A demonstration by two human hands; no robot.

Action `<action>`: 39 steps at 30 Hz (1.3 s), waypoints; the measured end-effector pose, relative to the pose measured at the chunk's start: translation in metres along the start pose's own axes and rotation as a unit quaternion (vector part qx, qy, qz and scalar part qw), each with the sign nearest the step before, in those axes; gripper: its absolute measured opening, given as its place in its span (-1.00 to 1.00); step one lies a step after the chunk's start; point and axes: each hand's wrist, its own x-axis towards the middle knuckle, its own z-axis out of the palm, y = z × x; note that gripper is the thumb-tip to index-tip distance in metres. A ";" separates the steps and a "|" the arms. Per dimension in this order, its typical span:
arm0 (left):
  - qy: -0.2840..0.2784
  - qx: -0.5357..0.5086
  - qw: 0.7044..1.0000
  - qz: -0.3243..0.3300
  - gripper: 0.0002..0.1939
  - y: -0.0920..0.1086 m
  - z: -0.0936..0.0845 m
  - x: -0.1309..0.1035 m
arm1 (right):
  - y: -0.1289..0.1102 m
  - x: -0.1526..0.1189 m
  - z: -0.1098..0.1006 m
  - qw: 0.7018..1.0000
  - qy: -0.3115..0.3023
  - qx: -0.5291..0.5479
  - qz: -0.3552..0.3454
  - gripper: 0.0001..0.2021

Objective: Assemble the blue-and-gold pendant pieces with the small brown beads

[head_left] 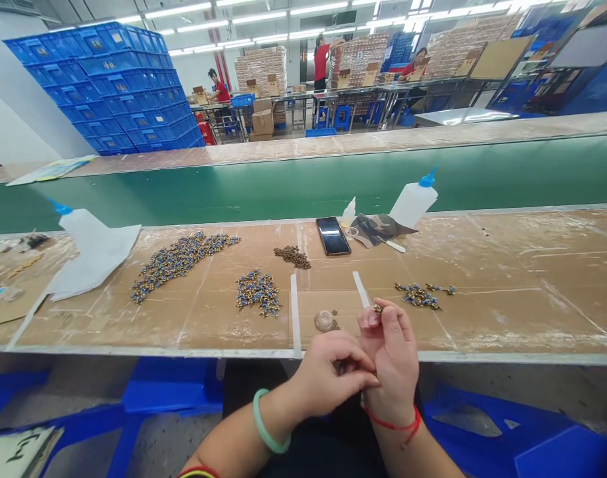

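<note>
My left hand, with a green bangle at the wrist, is closed in a pinch against my right palm; what it pinches is hidden. My right hand, red string at its wrist, is turned palm up, its fingertips closed on a small metal piece. Just beyond the hands a small round clear dish sits between two white tape strips. Blue-and-gold small parts lie in a small pile to the right, a middle pile and a large pile to the left. Tiny brown pieces form another heap.
On the cardboard-covered table are a phone, a small dropper bottle, a camouflage cloth and two white bottles. A green ledge runs behind. Blue crates and several people stand beyond.
</note>
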 end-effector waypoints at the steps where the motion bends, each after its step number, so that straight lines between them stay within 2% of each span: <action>1: -0.019 0.002 1.000 0.004 -0.59 0.001 -0.003 0.001 | 0.001 -0.001 -0.001 1.000 -0.009 -0.006 -0.001 -0.61; 5: -0.114 0.027 0.992 0.056 -0.70 0.000 -0.017 0.006 | 0.007 -0.003 -0.006 0.999 -0.044 -0.031 -0.007 -0.62; 7: -0.121 0.055 0.986 0.099 -0.79 -0.002 -0.020 0.004 | 0.011 -0.002 -0.009 0.999 -0.041 -0.031 -0.005 -0.60; 9: -0.089 0.093 0.983 0.132 -0.84 -0.005 -0.017 -0.002 | 0.013 0.001 -0.009 0.999 -0.031 -0.024 0.000 -0.60; 12: -0.012 0.146 0.977 0.156 -0.83 -0.006 -0.006 -0.014 | 0.011 0.004 -0.007 1.000 -0.009 -0.001 0.004 -0.60; 15: 0.053 0.164 0.968 0.185 -0.83 -0.005 0.006 -0.021 | 0.007 0.004 -0.003 1.000 0.008 0.016 0.004 -0.59; 17: 0.074 0.146 0.968 0.192 -0.83 -0.004 0.009 -0.021 | 0.006 0.004 -0.002 1.000 0.018 0.018 0.005 -0.58; 21: 0.079 0.086 0.982 0.150 -0.79 -0.005 0.011 -0.014 | 0.008 0.005 -0.005 0.999 0.018 0.023 0.020 -0.56; 24: 0.117 0.076 0.980 0.143 -0.74 -0.008 0.018 -0.013 | 0.009 0.009 -0.008 0.999 0.015 0.027 0.023 -0.54; 27: 0.175 0.106 0.963 0.173 -0.78 -0.013 0.029 -0.017 | 0.007 0.012 -0.009 0.999 0.013 0.027 0.014 -0.55; 31: 0.208 0.153 0.940 0.223 -0.87 -0.017 0.039 -0.021 | 0.006 0.016 -0.007 0.999 0.023 0.039 -0.009 -0.54; 34: 0.199 0.164 0.939 0.230 -0.87 -0.016 0.039 -0.021 | 0.006 0.018 -0.006 0.998 0.035 0.046 -0.012 -0.55; 39: 0.102 0.154 0.960 0.209 -0.83 -0.011 0.023 -0.013 | 0.008 0.022 -0.006 0.997 0.053 0.056 -0.017 -0.60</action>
